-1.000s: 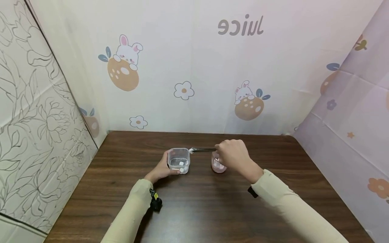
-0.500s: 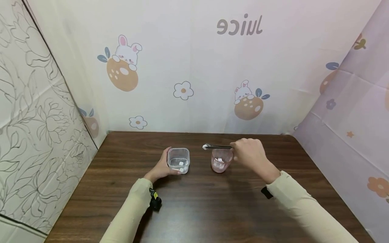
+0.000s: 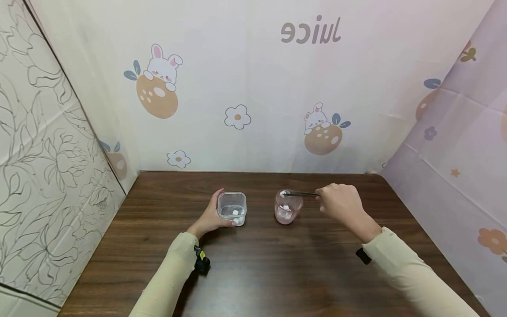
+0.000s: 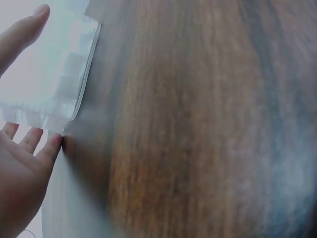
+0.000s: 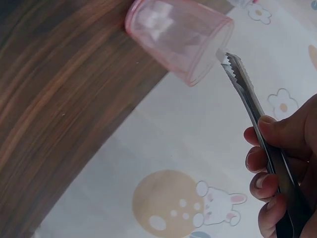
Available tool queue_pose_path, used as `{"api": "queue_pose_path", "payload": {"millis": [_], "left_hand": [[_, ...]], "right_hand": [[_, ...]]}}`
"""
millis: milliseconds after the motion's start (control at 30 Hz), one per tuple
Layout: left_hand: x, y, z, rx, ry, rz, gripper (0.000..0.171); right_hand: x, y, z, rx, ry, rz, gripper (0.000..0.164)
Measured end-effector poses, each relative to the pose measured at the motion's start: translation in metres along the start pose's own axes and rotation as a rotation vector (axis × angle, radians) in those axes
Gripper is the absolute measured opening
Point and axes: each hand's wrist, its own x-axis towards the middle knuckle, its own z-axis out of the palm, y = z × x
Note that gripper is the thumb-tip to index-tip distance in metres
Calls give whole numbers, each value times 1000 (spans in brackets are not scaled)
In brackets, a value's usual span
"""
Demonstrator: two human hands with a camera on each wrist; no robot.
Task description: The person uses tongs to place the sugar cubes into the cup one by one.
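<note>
My left hand point(image 3: 210, 219) holds a clear square plastic container point(image 3: 231, 199) upright on the table, thumb in front and fingers around its far left side. A few white cubes point(image 3: 235, 213) lie in its bottom. With curled fingers, my right hand point(image 3: 341, 203) grips dark metal tongs point(image 5: 257, 111) with serrated tips. Between those tips sits a small white cube point(image 5: 222, 56), right at the mouth of a pinkish see-through cup point(image 5: 173, 42). More white cubes point(image 3: 286, 208) rest inside the cup, which stands to the right of the container.
Both things stand toward the back of a dark wood-grain table point(image 3: 253, 273). Behind it hangs a pale printed curtain point(image 3: 206, 88) with rabbits and flowers. A white panel point(image 3: 51, 154) with flower line drawings borders the left side.
My right hand has moved right with the tongs, taking the white cube from beside the container to the cup's mouth. My left hand keeps holding the container in place.
</note>
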Motion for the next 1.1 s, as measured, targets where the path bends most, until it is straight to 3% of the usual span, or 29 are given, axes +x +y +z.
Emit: {"api": "queue_pose_path", "payload": {"millis": [167,367,533,800,1100], "left_hand": [[0,-1,0,-6,13,24,117],[-2,-5,1,27,27,74,108],[-1,-3,1,8,-2,5,105],[2,-1,0,-14,3,-16,104],[2,0,1,-24,-13,-15,103]], "right_hand": [[-5,3,4,-2,-8,-11,16],[-6,3,13,-3,-24,-31,28],[-5,2,19,-6,-48,-39,25],[2,-2,19,-39,-41,-99,52],[11,-8,15,-103,-89,-119,35]]}}
